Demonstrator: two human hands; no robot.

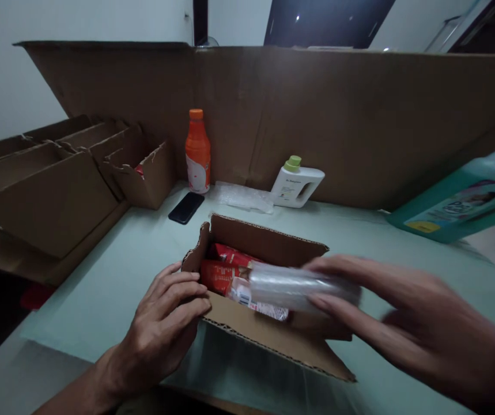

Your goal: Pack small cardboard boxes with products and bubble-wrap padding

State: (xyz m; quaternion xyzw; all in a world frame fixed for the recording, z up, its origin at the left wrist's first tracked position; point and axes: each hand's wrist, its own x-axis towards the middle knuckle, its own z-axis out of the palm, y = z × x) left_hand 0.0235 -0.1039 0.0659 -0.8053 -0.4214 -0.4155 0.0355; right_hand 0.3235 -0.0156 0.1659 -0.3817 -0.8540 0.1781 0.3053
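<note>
In front of me stands an open cardboard box [273,340] with its flaps up and outward. Red printed packets [219,278] lie inside it, one showing a barcode. My left hand [165,323] grips the box's left corner, fingers bent over the edge. Between thumb and fingers, my right hand [385,317] holds a roll of clear plastic wrap [286,285] over the box opening. The roll and the hand are blurred by motion, and the roll covers part of the packets. Whether the roll touches the packets I cannot tell.
Behind the box are a black phone [186,207], an orange bottle [197,155], a flat piece of bubble wrap [242,197] and a white green-capped jug [297,184]. Cardboard bins [57,196] stand left, a large green-liquid container [458,199] right. A tall cardboard panel [337,127] backs the table.
</note>
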